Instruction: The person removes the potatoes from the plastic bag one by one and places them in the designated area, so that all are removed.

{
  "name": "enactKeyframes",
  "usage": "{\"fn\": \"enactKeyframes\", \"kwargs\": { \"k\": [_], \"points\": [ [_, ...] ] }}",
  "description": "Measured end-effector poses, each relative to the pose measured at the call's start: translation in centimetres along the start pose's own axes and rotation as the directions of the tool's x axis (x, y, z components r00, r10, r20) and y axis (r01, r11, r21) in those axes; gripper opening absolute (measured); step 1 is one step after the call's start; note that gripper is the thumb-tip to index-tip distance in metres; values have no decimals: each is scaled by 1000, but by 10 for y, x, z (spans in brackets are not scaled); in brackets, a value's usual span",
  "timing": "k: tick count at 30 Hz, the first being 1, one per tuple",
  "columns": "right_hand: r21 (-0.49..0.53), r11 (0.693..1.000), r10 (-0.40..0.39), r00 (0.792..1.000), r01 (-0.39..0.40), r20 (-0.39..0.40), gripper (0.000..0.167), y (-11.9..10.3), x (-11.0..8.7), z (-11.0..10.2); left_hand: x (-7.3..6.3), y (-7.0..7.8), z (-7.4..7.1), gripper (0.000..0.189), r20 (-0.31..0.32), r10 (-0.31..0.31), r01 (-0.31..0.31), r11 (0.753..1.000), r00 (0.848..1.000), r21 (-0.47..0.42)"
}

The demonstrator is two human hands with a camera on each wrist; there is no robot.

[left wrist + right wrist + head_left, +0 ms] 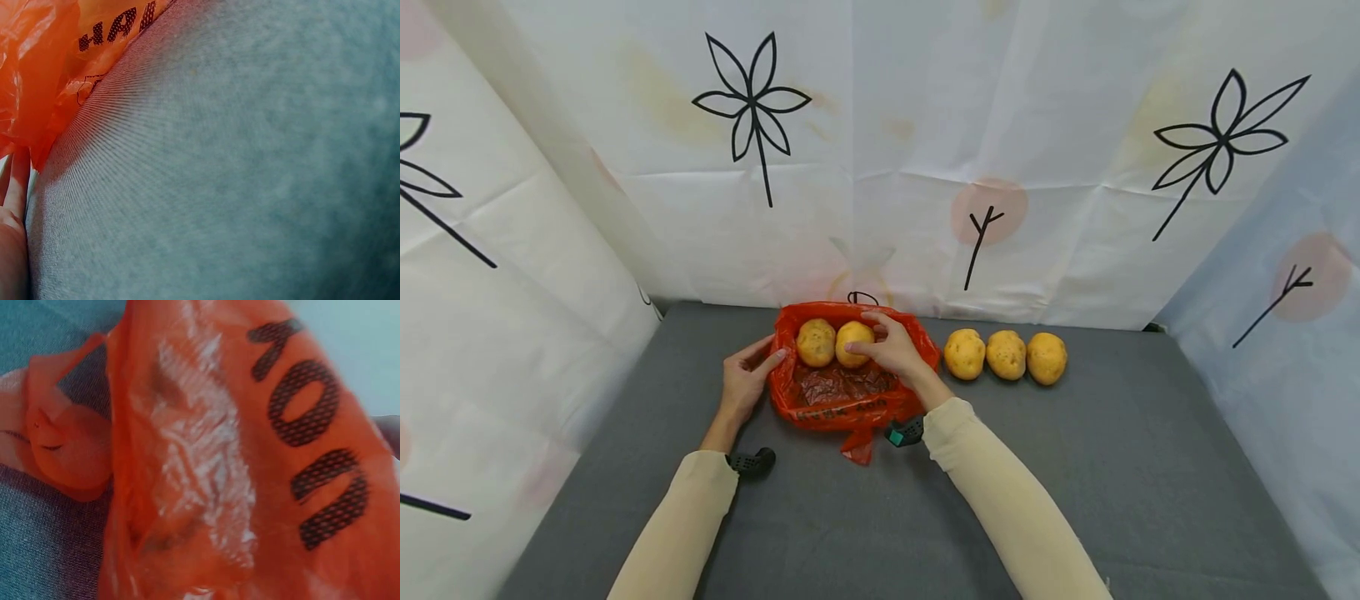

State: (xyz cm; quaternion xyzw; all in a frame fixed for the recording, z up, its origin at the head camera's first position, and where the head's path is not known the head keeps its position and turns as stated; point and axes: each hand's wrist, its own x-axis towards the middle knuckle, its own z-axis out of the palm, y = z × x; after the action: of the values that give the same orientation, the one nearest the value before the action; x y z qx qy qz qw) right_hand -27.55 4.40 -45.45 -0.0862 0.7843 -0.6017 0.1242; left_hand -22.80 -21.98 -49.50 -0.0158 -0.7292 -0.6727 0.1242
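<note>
A red plastic bag (842, 412) with dark printed lettering lies spread on the table, its mouth facing up. Inside, toward the back, one potato (816, 342) sits beside a second potato (852, 344). My right hand (891, 348) reaches over the bag's right rim and grips this second potato between thumb and fingers. At the left rim, my left hand (747, 379) holds the bag's edge, thumb on the near side and fingers along its outside. The left wrist view shows fingers (19, 181) against the red film. Film fills much of the right wrist view.
Right of the bag, three more potatoes stand in a row: a near one (964, 354), a middle one (1006, 355) and a far-right one (1047, 358). The grey table (1120, 467) ends at a white patterned cloth (910, 125) hung behind and at both sides.
</note>
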Motion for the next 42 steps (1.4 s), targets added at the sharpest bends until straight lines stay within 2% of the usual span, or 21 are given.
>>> {"fn": "enactKeyframes", "kwargs": {
  "k": [10, 21, 32, 40, 42],
  "points": [
    [-43, 999, 17, 999, -18, -42, 70, 7, 4, 10, -2, 0, 0, 42, -1, 4, -4, 1000, 1000, 16],
    [-91, 996, 11, 999, -14, -35, 71, 11, 5, 18, -3, 0, -1, 43, 6, -13, 13, 1000, 1000, 28],
    [-72, 997, -27, 999, 25, -27, 70, 15, 4, 16, -3, 0, 1, 43, -5, -15, 15, 1000, 1000, 19],
    [-20, 996, -83, 996, 84, 34, 72, -3, -12, 5, -1, 0, 1, 43, 5, -13, 13, 1000, 1000, 14],
    [-10, 994, -110, 993, 111, 40, 72, -2, -13, 2, -1, 1, 1, 43, 11, -7, 6, 1000, 1000, 19]
  ]
}}
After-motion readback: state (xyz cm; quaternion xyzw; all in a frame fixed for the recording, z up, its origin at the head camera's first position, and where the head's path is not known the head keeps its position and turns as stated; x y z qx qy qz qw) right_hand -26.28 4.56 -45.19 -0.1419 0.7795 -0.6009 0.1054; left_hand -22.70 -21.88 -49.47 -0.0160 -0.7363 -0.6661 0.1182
